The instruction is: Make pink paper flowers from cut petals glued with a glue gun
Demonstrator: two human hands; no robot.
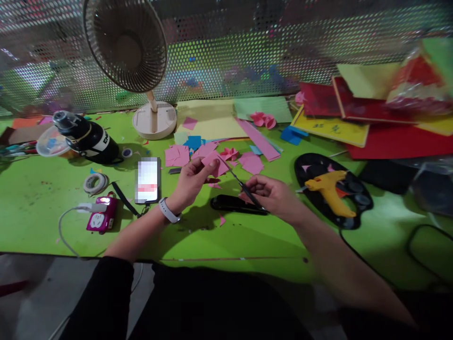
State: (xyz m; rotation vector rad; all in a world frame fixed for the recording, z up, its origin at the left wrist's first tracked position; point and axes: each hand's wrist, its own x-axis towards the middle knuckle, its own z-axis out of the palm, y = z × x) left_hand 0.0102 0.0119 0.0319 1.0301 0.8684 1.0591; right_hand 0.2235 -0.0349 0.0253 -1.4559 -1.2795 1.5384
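My left hand [194, 182] is closed on a square of pink paper [216, 163], pinched between thumb and fingers above the table. My right hand [271, 193] grips a slim black-handled tool [249, 192] whose thin metal tip points at the paper's lower right edge. Whether the tip touches the paper I cannot tell, nor can I make out the tool's exact kind. Below it lies a long black object [226, 204] shaped like a stapler. Cut pink pieces [251, 163] and a folded pink paper flower [229, 153] lie just beyond my hands.
A fan [155, 120] stands behind, near a black bottle [92, 139]. On the left are a phone [147, 179], tape roll [95, 183] and magenta plug adapter [102, 219]. A yellow glue gun [331, 191] rests on a black tray [304, 165] at right, before red paper [399, 141].
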